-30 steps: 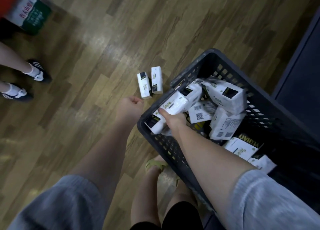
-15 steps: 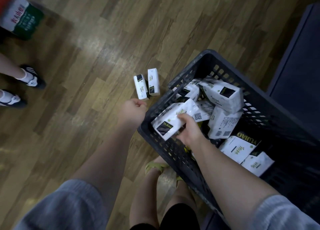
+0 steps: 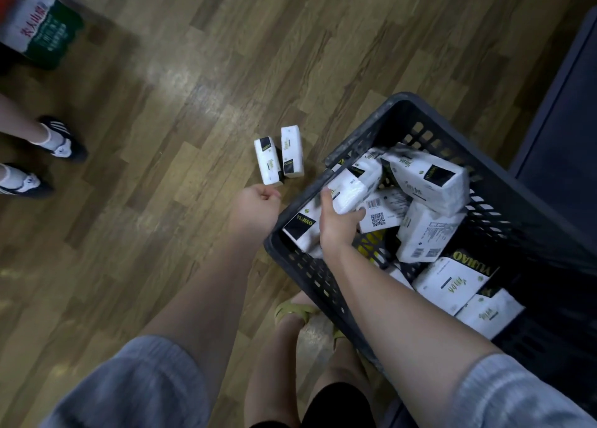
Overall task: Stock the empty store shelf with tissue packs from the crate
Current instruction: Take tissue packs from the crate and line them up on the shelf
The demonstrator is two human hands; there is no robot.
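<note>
A dark plastic crate [image 3: 361,130] stands on the floor at the right and holds several white tissue packs with black labels. My right hand [image 3: 337,224] reaches into the crate's near left corner and grips a tissue pack [image 3: 305,224] that lies tilted against the crate wall. My left hand [image 3: 256,208] hovers just outside the crate's left wall, curled into a loose fist with nothing in it. Two more tissue packs [image 3: 277,161] lie side by side on the floor just beyond my left hand.
Dark shelving [image 3: 562,130] runs along the right edge behind the crate. Another person's feet in dark shoes [image 3: 61,143] stand at the far left. A red, white and green package [image 3: 35,24] sits at the top left. My own feet [image 3: 297,311] are beside the crate.
My right hand has shifted its grip on the tissue pack, now wrapping over it from above. My left hand has stayed by the crate wall.
</note>
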